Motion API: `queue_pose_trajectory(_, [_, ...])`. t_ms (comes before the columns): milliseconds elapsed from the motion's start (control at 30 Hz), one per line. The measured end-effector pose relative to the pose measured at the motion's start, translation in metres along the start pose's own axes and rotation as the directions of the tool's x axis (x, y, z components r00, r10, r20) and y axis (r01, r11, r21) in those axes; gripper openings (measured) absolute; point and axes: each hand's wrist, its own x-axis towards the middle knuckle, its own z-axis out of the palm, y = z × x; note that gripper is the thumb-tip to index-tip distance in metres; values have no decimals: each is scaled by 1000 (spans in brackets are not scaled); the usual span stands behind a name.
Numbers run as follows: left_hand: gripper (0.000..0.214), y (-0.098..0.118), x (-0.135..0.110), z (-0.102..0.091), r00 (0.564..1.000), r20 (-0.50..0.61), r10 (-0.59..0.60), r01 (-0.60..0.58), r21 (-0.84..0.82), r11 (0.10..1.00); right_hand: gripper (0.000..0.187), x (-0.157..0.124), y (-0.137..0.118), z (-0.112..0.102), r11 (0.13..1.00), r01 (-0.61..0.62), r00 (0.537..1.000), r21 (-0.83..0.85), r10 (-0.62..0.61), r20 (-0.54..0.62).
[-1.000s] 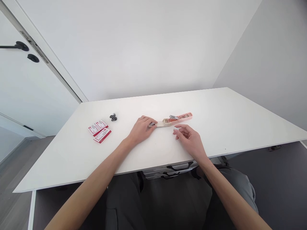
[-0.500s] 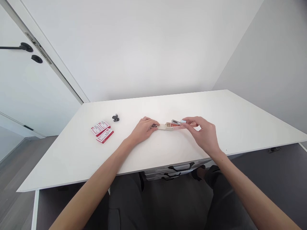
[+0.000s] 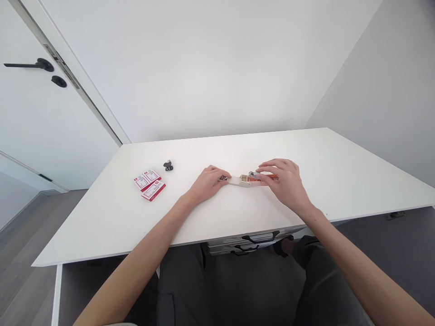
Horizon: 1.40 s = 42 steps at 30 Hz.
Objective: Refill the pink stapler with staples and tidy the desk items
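A long, narrow cream-and-pink object (image 3: 239,181) lies opened out on the table, with a tan and orange-brown inside. Its exact kind I cannot make out. My left hand (image 3: 210,182) holds its cream end, thumb and fingers closed around it; a dark speckled part (image 3: 223,178) shows between them. My right hand (image 3: 285,181) is over the pink half and pinches a small silvery metal piece (image 3: 252,174) just above the orange-brown inside. The fingers cover much of that piece and the pink part's far end.
Several red-and-white small boxes (image 3: 153,190) lie at the left of the white table (image 3: 190,222). A small black object with metal parts, like a staple remover (image 3: 168,165), is behind them. Drawers with black handles (image 3: 261,237) are under the front edge. A wall rises behind.
My right hand has tipped its silvery piece and brought it closer to the opened object, its fingers now more over it. My left hand keeps its hold. The whole view has shifted slightly.
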Motion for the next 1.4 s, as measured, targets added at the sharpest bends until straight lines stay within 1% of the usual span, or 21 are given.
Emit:
queue_pose_trajectory(233, [23,-2,0,2,1000,-5,1,-1,-5,1000,25,-1,8,5,998,-22,999,55,21,25])
queue_pose_trajectory(367, [23,-2,0,1,1000,-5,7,-7,-3,1000,25,-2,10,5,998,-29,999,58,28,31])
queue_pose_trajectory(700, [22,-2,0,2,1000,-3,3,-3,-1,1000,31,-2,0,5,999,-48,997,10,47,64])
queue_pose_trajectory(867, [23,0,0,2,1000,0,-8,8,0,1000,35,-3,1,6,999,-8,998,-35,10,70])
queue_pose_trajectory(1033, [23,-1,0,1,1000,2,-7,7,-3,1000,31,-10,6,0,1000,15,997,-20,-14,72])
queue_pose_trajectory(1133, [24,0,0,1,1000,4,-11,11,-13,1000,37,-20,10,-9,999,-50,998,14,49,49])
queue_pose_trajectory(1233, [23,1,0,1,1000,9,-20,20,-21,1000,45,-28,16,-17,986,-164,986,39,163,31])
queue_pose_trajectory(1333, [24,2,0,1,999,16,-37,37,-11,999,54,-33,23,-22,941,-322,947,100,319,44])
queue_pose_trajectory(1400, [27,3,-1,0,998,23,-51,51,0,999,57,-34,25,-23,895,-412,911,169,401,94])
